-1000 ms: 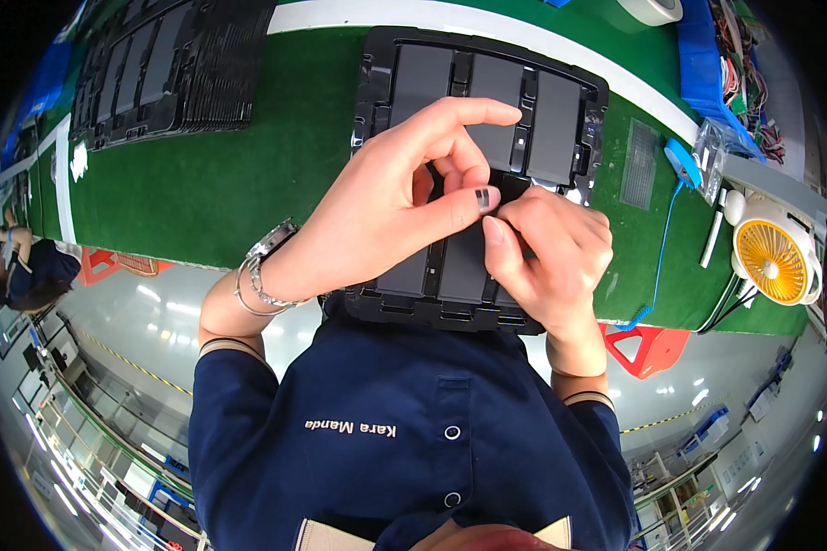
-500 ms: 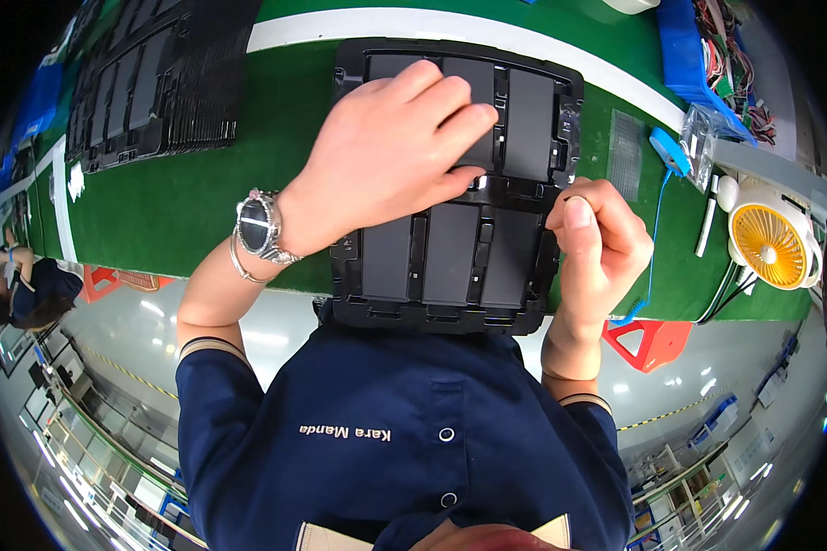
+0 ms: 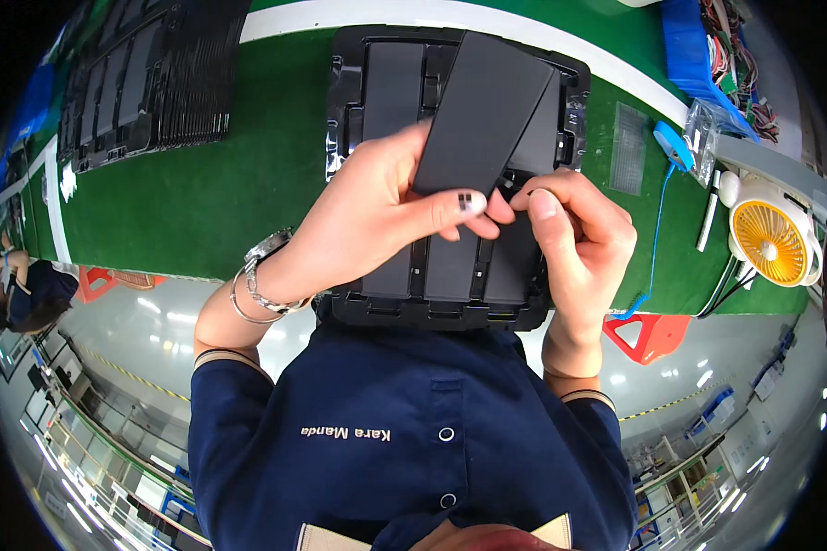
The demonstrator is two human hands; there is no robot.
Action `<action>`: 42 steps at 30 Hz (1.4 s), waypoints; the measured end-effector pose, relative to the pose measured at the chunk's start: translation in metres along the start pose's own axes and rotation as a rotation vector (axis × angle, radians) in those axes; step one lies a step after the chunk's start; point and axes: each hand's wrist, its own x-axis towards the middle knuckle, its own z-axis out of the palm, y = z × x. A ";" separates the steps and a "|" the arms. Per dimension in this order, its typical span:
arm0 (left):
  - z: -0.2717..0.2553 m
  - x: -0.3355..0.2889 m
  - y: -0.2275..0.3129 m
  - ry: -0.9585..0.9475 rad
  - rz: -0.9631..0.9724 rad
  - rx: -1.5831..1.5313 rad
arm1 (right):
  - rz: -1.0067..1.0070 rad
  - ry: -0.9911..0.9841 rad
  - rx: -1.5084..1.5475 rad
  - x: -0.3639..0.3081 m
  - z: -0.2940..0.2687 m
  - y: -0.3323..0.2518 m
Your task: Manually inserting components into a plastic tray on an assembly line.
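Observation:
My left hand (image 3: pixel 372 211) is closed around the lower end of a dark flat rectangular panel (image 3: pixel 487 115), tilted above a black plastic tray (image 3: pixel 400 314). Its thumb lies across the near end of the panel. Close by on the right, my right hand (image 3: pixel 586 239) has thumb and index finger pinched together beside that end. Whatever sits in this pinch is too small to name. Similar dark panels (image 3: pixel 393 87) lie in the tray's compartments, partly hidden by both hands and the lifted panel.
A stack of black trays (image 3: pixel 147 87) stands at the far left of the green table mat (image 3: pixel 276 165). To the right are a coiled blue cord (image 3: pixel 654 239), a clear ribbed sheet (image 3: pixel 628 147), a yellow-and-white fan (image 3: pixel 767 241) and a blue bin (image 3: pixel 694 55) of wires.
My left hand has turned and drawn back toward me, lifting a panel out of the tray. My right hand has shifted slightly left, still pinched.

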 end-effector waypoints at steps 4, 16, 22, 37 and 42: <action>-0.001 -0.010 0.008 -0.041 -0.070 -0.067 | -0.007 -0.041 0.013 0.000 0.006 -0.001; -0.001 -0.016 -0.004 0.030 0.073 -0.022 | 0.068 -0.083 0.003 0.000 0.015 -0.006; 0.001 -0.018 -0.003 0.052 0.113 0.061 | 0.048 -0.086 -0.021 0.000 0.016 -0.007; 0.001 -0.020 -0.001 0.078 0.123 0.168 | 0.044 -0.108 -0.026 0.002 0.016 -0.006; 0.001 -0.020 0.001 0.076 0.118 0.181 | 0.032 -0.112 -0.032 0.003 0.016 -0.006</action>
